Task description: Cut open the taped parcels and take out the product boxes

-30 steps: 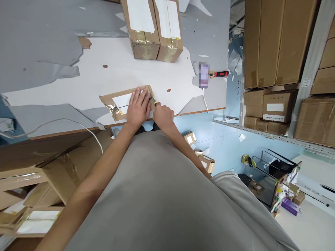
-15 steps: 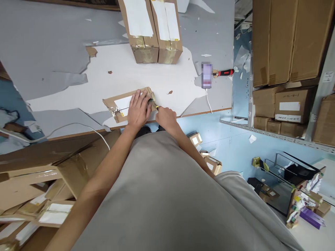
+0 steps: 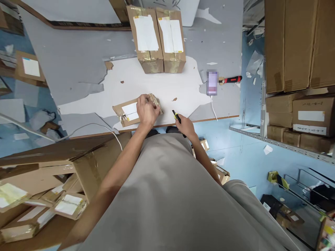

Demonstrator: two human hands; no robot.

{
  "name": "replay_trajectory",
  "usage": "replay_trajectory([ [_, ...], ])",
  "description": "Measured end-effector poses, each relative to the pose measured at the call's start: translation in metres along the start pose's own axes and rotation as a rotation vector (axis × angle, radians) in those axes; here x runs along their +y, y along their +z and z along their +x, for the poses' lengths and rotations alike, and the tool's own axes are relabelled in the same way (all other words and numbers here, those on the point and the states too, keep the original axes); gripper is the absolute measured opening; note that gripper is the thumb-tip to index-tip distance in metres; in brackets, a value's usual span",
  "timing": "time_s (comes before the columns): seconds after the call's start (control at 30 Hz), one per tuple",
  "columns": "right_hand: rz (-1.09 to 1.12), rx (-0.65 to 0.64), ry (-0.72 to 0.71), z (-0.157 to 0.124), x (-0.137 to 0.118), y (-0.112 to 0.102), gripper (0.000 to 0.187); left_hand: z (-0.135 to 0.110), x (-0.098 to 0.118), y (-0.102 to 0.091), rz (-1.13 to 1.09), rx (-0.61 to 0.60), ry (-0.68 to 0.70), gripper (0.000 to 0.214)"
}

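A small flat cardboard box [image 3: 120, 111] with a white label and shiny tape lies on the worktable near its front edge. My left hand [image 3: 147, 109] is over the right part of the box, its fingers curled round the raised end flap [image 3: 157, 101]. To the right, apart from the box, my right hand [image 3: 185, 124] grips a yellow and black utility knife [image 3: 176, 115], its tip pointing up and to the left. The inside of the box is hidden by my left hand.
Two taped boxes [image 3: 150, 64] stand at the back of the table [image 3: 214, 38]. A phone [image 3: 211, 82] with a white cable and a red-black handled tool [image 3: 232, 80] lie right. A large carton [image 3: 96, 164] of small boxes is at left; a shelf [image 3: 277, 144] of cartons stands right.
My right hand has drawn the knife away from the box, to the right. My left hand has gone from lying flat on the box to gripping its end flap, which is lifted.
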State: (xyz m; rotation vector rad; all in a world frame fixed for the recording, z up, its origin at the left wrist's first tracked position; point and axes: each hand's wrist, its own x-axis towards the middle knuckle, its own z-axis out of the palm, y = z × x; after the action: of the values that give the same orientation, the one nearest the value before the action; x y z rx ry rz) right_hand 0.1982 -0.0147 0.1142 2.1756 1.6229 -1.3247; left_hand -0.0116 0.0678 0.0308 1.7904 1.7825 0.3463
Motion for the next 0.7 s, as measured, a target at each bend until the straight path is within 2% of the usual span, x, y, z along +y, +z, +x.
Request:
replay_trajectory([
  [0.07, 0.058, 0.021, -0.020, 0.003, 0.005, -0.006, 0.034, -0.004, 0.001, -0.009, -0.021, 0.029, -0.022, 0.021],
  [0.17, 0.156, 0.053, -0.046, 0.008, 0.012, -0.013, 0.035, -0.022, -0.005, -0.035, -0.049, 0.094, -0.025, 0.017],
  [0.27, 0.281, 0.071, -0.089, 0.016, 0.016, -0.016, 0.038, -0.044, -0.020, -0.065, -0.162, 0.238, -0.024, 0.015],
  [0.33, 0.362, 0.086, -0.123, 0.021, 0.016, -0.016, 0.040, -0.055, -0.032, -0.077, -0.255, 0.275, -0.081, 0.018],
  [0.5, 0.465, 0.075, -0.193, 0.030, 0.004, -0.012, 0.044, -0.066, -0.066, -0.079, -0.343, 0.261, -0.345, 0.018],
  [0.6, 0.484, 0.048, -0.233, 0.030, -0.007, -0.006, 0.047, -0.069, -0.081, -0.079, -0.352, 0.269, -0.407, 0.025],
  [0.7, 0.481, 0.030, -0.258, 0.027, -0.019, 0.002, 0.048, -0.073, -0.085, -0.087, -0.371, 0.245, -0.402, 0.049],
])
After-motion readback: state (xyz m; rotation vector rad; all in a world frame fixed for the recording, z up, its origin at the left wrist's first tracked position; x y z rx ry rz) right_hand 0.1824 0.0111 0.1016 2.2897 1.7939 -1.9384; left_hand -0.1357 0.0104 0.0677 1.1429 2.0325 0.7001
